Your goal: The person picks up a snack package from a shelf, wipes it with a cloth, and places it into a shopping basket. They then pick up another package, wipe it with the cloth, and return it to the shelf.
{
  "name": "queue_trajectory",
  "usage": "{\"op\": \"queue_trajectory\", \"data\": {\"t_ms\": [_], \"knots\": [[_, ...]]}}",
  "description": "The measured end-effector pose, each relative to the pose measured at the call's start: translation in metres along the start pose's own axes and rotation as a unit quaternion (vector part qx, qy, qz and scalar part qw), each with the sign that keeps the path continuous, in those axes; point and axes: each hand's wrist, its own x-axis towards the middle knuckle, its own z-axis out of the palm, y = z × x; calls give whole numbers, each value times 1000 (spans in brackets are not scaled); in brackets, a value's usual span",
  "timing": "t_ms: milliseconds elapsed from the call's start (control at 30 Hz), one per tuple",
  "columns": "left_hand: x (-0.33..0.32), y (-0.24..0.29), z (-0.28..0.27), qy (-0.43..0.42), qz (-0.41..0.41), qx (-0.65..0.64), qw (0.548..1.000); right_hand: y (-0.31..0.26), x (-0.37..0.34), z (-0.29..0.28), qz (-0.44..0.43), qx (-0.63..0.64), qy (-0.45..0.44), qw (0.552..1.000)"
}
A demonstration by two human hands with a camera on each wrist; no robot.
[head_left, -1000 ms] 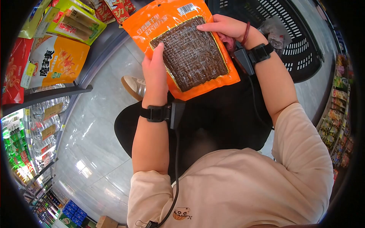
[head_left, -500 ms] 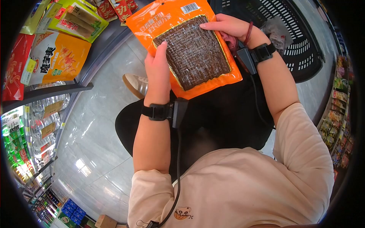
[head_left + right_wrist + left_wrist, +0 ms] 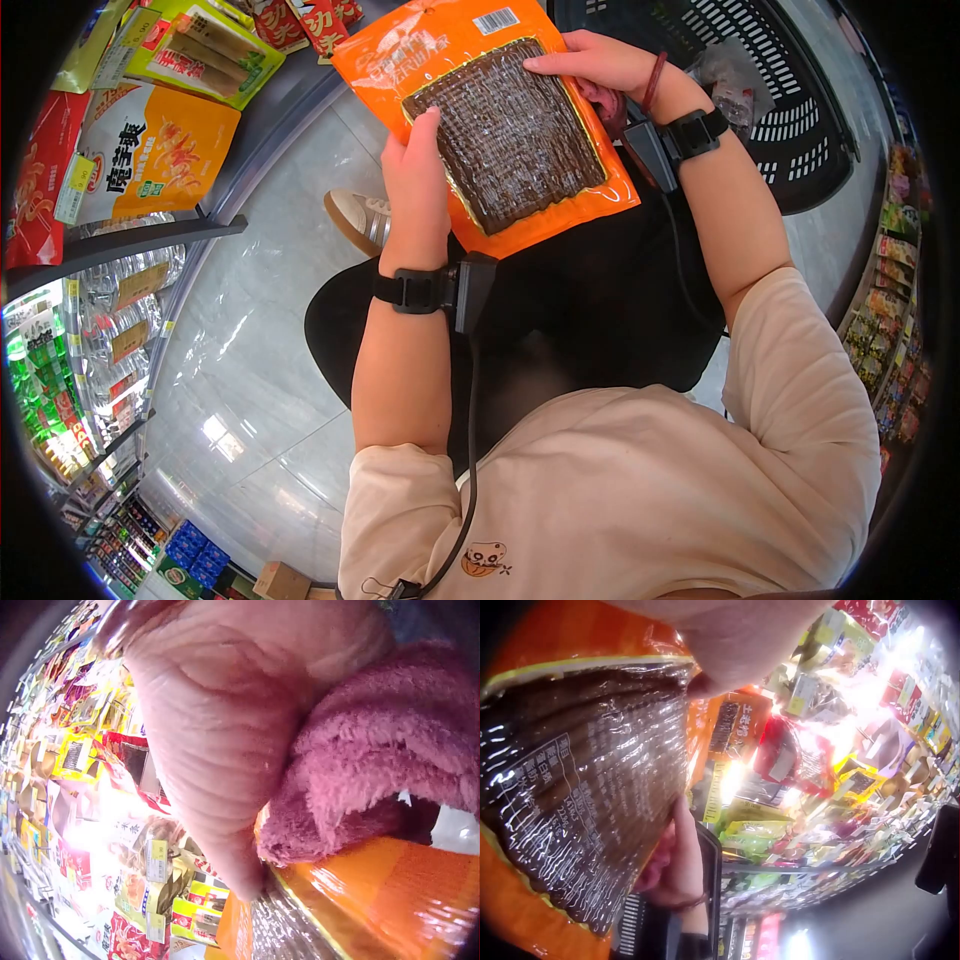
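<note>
The person has an orange packet [image 3: 520, 140] up over their dark-clad lap [image 3: 560, 310], its window showing a dark, ridged slab. The left hand [image 3: 415, 195] pinches the packet's left edge, thumb on the front; the right hand [image 3: 615, 70] pinches the right edge the same way, the other fingers mostly hidden. A fluffy pink cloth [image 3: 602, 105] sits against the right palm. A black basket [image 3: 800, 150] is at the far right, and snack packets [image 3: 160, 155] line the shelf [image 3: 140, 243] on the left.
</note>
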Motion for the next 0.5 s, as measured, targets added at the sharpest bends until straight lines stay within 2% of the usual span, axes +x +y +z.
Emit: {"op": "queue_trajectory", "data": {"t_ms": [67, 133, 167, 233, 267, 300, 333, 367, 400, 467, 500], "knots": [[0, 0, 0, -5, 0, -16, 1000, -1, 0, -1, 10, -6, -14, 1000], [0, 1, -1, -10, -1, -32, 999, -3, -3, 4, -20, 114, -66, 991], [0, 1, -1, -34, -18, -60, 997, -3, -4, 11, -20, 114, -66, 991], [-2, 2, 1, -59, -35, -88, 994, -3, -4, 24, -39, 207, -78, 974], [-7, 7, 6, -16, 27, -36, 999, -7, -5, 21, -58, 231, -114, 965], [-12, 15, 9, 26, 90, 18, 995, -9, -4, 20, -61, 233, -112, 964], [-20, 27, 9, 65, 235, 138, 960, -10, -4, 19, -80, 260, -117, 955], [-33, 42, 10, 101, 372, 250, 888, -11, -4, 17, -98, 286, -121, 945], [-53, 63, 18, 75, 464, 220, 855, -15, -7, 15, -101, 288, -118, 945], [-102, 87, 24, 65, 502, 186, 842, -23, -15, 11, -115, 274, -124, 947], [-117, 99, 21, 0, 545, 187, 817, -20, -13, 9, -117, 277, -122, 946]]}}
